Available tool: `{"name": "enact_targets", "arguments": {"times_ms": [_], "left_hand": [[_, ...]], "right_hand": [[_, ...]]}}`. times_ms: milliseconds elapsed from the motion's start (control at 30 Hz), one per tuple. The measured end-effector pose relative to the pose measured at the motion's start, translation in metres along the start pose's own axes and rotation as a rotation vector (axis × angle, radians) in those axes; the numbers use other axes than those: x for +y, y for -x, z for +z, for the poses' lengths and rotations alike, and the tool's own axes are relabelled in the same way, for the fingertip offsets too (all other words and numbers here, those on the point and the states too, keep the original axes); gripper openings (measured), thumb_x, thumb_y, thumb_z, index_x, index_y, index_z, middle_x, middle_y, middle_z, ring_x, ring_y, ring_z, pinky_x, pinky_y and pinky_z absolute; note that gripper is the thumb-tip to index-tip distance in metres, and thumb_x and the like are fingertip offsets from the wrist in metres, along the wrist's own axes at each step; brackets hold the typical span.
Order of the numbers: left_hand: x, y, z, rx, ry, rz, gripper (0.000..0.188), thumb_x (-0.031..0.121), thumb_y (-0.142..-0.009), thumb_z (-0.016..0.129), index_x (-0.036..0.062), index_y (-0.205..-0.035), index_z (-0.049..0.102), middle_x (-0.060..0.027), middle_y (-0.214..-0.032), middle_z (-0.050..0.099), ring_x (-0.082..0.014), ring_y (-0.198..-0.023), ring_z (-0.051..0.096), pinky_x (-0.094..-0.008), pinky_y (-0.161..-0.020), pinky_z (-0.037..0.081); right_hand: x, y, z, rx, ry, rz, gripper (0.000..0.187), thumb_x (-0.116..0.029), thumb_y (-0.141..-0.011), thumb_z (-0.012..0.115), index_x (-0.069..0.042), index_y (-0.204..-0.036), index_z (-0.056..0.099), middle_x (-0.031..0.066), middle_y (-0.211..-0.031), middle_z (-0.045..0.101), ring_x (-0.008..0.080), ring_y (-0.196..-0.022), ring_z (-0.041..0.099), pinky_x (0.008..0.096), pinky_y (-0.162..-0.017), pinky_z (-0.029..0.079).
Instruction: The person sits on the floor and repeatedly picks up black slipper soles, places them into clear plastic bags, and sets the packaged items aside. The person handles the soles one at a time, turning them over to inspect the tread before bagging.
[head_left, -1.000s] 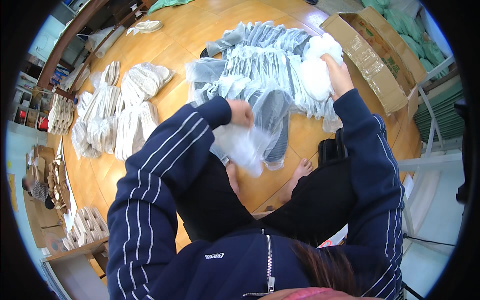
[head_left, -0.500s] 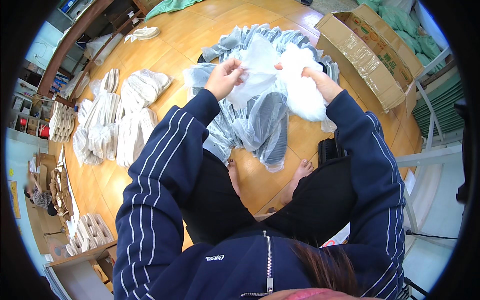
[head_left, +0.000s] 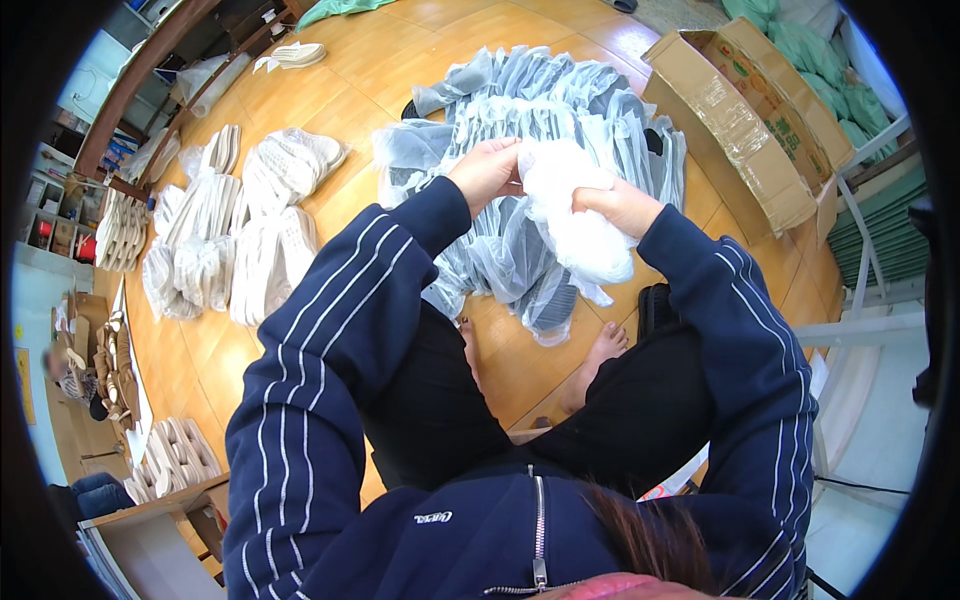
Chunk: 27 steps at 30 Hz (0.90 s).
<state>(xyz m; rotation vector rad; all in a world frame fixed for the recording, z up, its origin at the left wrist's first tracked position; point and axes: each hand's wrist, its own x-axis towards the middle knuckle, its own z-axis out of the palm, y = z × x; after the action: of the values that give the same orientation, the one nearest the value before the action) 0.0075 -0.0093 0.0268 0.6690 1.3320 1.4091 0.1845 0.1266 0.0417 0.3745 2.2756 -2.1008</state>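
Note:
A bunched wad of thin white plastic bags (head_left: 562,180) is held up in front of me, over the pile on the floor. My right hand (head_left: 620,207) grips it from the right, with the thumb lying across it. At its upper left edge, my left hand (head_left: 487,172) pinches the thin plastic between closed fingers. Beneath and beyond my hands spreads a pile of dark shoe soles (head_left: 546,312), wrapped in translucent plastic and set in packed rows. The wad hides part of these rows.
Pale soles in clear bags (head_left: 206,215) lie to the left on the tiled floor. An opened cardboard box (head_left: 740,130) stands at the far right. A grey metal frame (head_left: 870,325) is at the right. Behind a bench at far left is another person (head_left: 72,380).
My left hand has come right to the wad, and the sheet spread between my hands is drawn in. The wad has shifted slightly left and nearer.

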Motion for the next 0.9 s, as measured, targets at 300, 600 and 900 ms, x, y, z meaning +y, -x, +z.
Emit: {"name": "enact_targets", "arguments": {"times_ms": [300, 600, 900], "left_hand": [[0.004, -0.007, -0.01, 0.016, -0.186, 0.339, 0.008, 0.012, -0.09, 0.064, 0.0092, -0.085, 0.058, 0.0011, -0.091, 0.064, -0.0062, -0.087, 0.059, -0.0247, -0.075, 0.05], [0.019, -0.001, 0.004, 0.21, -0.168, 0.476, 0.015, -0.006, -0.08, 0.058, 0.0051, -0.09, 0.054, -0.0053, -0.097, 0.052, -0.0098, -0.075, 0.061, -0.0246, -0.062, 0.051], [0.003, -0.01, -0.034, 0.205, -1.04, 0.409, 0.037, 0.003, -0.075, 0.056, 0.0057, -0.109, 0.069, -0.0181, -0.111, 0.063, -0.0344, -0.09, 0.064, -0.0367, -0.086, 0.05]], "right_hand": [[0.001, -0.005, -0.024, 0.167, -0.645, 0.031, 0.022, -0.021, -0.089, 0.055, -0.004, -0.099, 0.064, 0.0034, -0.087, 0.065, 0.0111, -0.075, 0.065, 0.026, -0.065, 0.051], [-0.01, -0.001, -0.032, 0.238, -0.539, -0.029, 0.019, -0.017, -0.088, 0.055, -0.004, -0.099, 0.064, 0.0032, -0.091, 0.064, 0.0099, -0.078, 0.062, 0.0241, -0.068, 0.05], [-0.01, 0.004, -0.048, 0.267, -0.44, -0.068, 0.021, -0.016, -0.088, 0.057, -0.002, -0.102, 0.063, 0.0029, -0.093, 0.064, 0.0116, -0.081, 0.062, 0.0255, -0.073, 0.049]]}}
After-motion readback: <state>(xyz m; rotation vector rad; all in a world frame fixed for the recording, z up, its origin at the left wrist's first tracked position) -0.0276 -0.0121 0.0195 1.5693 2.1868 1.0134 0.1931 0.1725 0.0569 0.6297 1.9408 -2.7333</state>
